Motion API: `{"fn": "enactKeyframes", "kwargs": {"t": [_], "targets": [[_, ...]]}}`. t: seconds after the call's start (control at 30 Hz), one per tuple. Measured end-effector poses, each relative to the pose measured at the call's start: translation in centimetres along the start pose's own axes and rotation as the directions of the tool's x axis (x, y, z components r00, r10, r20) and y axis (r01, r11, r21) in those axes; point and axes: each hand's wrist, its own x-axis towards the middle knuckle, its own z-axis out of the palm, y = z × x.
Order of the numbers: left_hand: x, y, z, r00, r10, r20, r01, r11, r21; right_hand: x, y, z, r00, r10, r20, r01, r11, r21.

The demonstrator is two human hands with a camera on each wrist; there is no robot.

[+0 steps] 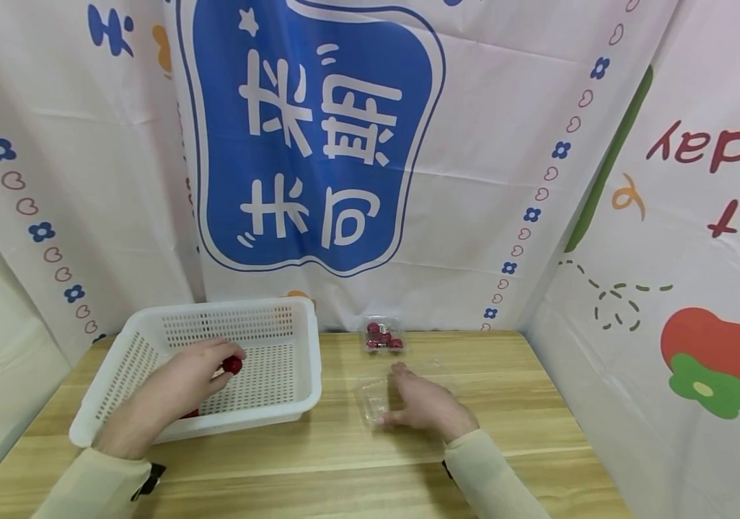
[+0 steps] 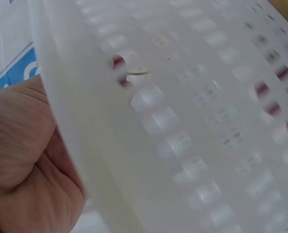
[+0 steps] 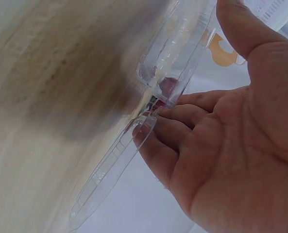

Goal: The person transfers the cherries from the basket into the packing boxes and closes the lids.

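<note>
The left hand (image 1: 188, 375) pinches a red cherry-like fruit (image 1: 233, 365) over the white basket (image 1: 307, 360), the right hand (image 1: 431, 407) touches the clear clamshell (image 1: 373, 400) with spread fingers, and a loose pinch could drop this round fruit.

The left hand (image 1: 188, 375) pinches a round red fruit (image 1: 234, 365) over a white perforated basket (image 1: 311, 353); the right hand (image 1: 428, 405) touches a clear plastic container (image 1: 373, 404) on a wooden tabletop (image 1: 344, 468). Farther back, a clear box (image 1: 399, 326) holds several red fruits (image 1: 373, 329) before a printed cloth (image 1: 467, 180).
</note>
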Motion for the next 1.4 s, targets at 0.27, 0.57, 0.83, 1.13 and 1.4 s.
{"fn": "enactKeyframes", "kwargs": {"t": [0.27, 0.57, 0.83, 1.13, 1.4], "targets": [[1.1, 2.5, 0.4, 0.999, 0.024, -0.045, -0.027, 0.998, -0.055, 0.1, -0.6, 0.2, 1.000, 0.006, 0.001, -0.006, 1.000, 0.018], [2.1, 5.1, 1.0, 0.992, 0.047, -0.118, -0.058, 0.994, -0.097, 0.4, -0.8, 0.2, 1.000, 0.003, -0.005, -0.003, 1.000, -0.003], [3.0, 7.4, 1.9, 0.983, 0.069, -0.172, -0.095, 0.985, -0.146, 0.3, -0.4, 0.2, 1.000, 0.008, 0.002, -0.008, 1.000, 0.010], [4.1, 9.4, 3.0, 0.975, 0.086, -0.203, -0.120, 0.979, -0.162, 0.3, -0.5, 0.3, 1.000, 0.007, -0.002, -0.007, 1.000, 0.016], [5.3, 11.2, 3.9, 0.979, 0.037, -0.202, -0.079, 0.975, -0.208, 0.2, -0.7, 0.2, 1.000, 0.021, -0.004, -0.021, 0.999, 0.034]]}}
